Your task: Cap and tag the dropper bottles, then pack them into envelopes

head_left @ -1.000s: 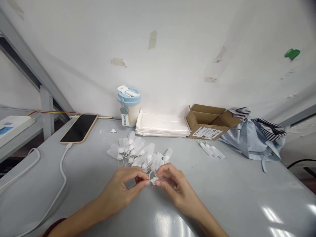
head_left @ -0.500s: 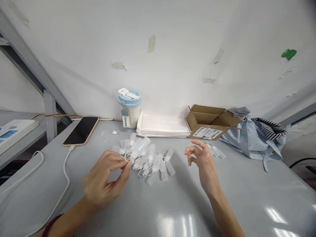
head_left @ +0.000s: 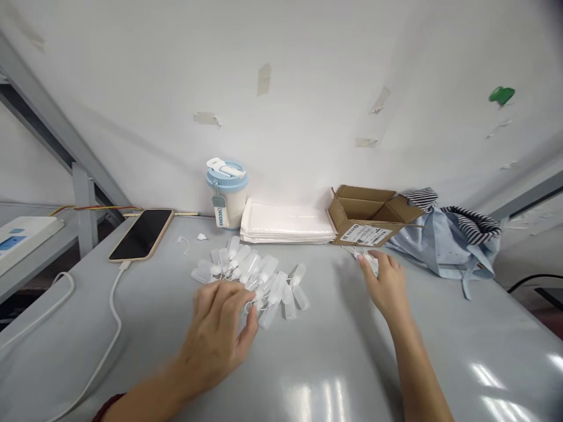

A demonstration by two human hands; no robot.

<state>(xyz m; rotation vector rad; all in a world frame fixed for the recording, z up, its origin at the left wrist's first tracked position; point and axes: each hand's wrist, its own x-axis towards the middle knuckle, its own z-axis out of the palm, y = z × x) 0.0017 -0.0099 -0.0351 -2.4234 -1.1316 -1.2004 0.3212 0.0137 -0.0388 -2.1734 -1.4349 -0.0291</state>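
A pile of small translucent plastic bottles (head_left: 264, 275) with thin white loops lies mid-table. My left hand (head_left: 220, 334) is at its near left side, thumb and index finger apart beside a white loop; I see nothing held between them. Farther right, my right hand (head_left: 387, 287) is down on a smaller group of bottles (head_left: 372, 264) in front of the cardboard box. Its thumb and fingers close around them, and the palm side is hidden.
An open cardboard box (head_left: 365, 225) stands behind my right hand, beside a blue cloth bag (head_left: 433, 246). White padded envelopes (head_left: 288, 223) and a blue-lidded cup (head_left: 229, 196) line the wall. A phone (head_left: 143, 234) with a white cable (head_left: 114, 299) lies left.
My right hand has come down and to the right from the air onto the smaller group of bottles. My left hand has moved right and nearer, its pinch on a white loop opened.
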